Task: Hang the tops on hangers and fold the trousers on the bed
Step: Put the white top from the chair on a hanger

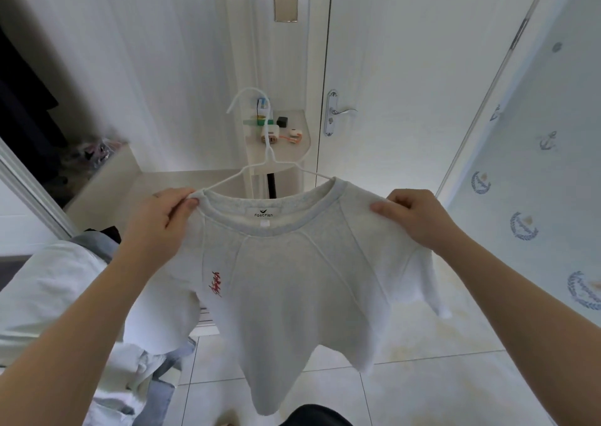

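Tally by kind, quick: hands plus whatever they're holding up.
hands: 2, left hand and right hand
top: 1
hanger: 1
total: 4

The neck label (263, 214) of the white top (286, 279) reads "FastFish".

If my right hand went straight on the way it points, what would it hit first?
Likely the white hanger, where its wire leaves the sweatshirt collar. The right hand grips the shoulder, pointing up-left; depth is unclear.
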`<state>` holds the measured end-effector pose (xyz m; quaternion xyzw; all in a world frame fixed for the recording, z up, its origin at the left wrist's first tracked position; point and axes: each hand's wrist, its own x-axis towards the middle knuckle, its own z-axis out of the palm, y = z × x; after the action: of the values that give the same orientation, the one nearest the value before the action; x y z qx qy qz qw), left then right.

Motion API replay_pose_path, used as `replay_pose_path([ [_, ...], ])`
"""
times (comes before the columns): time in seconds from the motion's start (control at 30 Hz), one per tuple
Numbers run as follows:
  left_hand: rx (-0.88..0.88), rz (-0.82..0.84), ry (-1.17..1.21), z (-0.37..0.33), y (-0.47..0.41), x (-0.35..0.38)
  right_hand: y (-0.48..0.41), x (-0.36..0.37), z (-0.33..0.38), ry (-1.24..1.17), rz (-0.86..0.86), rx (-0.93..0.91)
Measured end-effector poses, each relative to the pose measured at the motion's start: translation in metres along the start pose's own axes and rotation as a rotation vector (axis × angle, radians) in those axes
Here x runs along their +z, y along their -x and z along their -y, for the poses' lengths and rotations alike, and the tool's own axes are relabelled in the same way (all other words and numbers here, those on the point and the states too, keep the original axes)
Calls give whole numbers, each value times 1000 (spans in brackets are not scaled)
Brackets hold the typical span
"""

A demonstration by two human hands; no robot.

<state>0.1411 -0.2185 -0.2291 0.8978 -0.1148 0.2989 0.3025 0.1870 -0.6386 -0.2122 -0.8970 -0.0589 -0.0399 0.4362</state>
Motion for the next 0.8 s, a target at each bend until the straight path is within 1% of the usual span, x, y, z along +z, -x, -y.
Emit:
replay_pose_path([
  [0.1, 42, 19, -85, 2, 0, 5, 1, -3, 13, -126, -68, -27],
  [0.17, 53, 41, -144, 3, 0, 8, 3, -5, 26, -215, -82, -88],
  [0.23, 17, 14, -142, 3, -1, 10, 8, -8, 36, -253, -6, -201],
  [0.3, -32, -47, -105, 1, -3, 12, 14, -8, 42, -113, 126, -297],
  [0.33, -41, -73, -79, 0, -3, 13, 15, -6, 42, -47, 163, -316],
  [0.37, -49, -90, -47, -1, -3, 14, 14, -4, 38, -27, 168, -315],
  [0.47, -83, -92, 63, -8, -5, 13, 8, -4, 35, -208, 122, -220],
  [0.5, -77, -77, 83, -11, -6, 13, 5, -5, 33, -187, 125, -216],
  [0.6, -41, -35, 133, -24, -12, 10, 3, -6, 35, 50, 192, -259],
  [0.63, -36, -26, 140, -29, -14, 9, 3, -5, 34, 84, 219, -255],
  [0.73, -25, -12, 131, -38, -18, 6, 6, -3, 37, 58, 256, -260],
  [0.8, -15, -11, 146, -34, -18, 7, 10, -4, 37, -59, 230, -274],
])
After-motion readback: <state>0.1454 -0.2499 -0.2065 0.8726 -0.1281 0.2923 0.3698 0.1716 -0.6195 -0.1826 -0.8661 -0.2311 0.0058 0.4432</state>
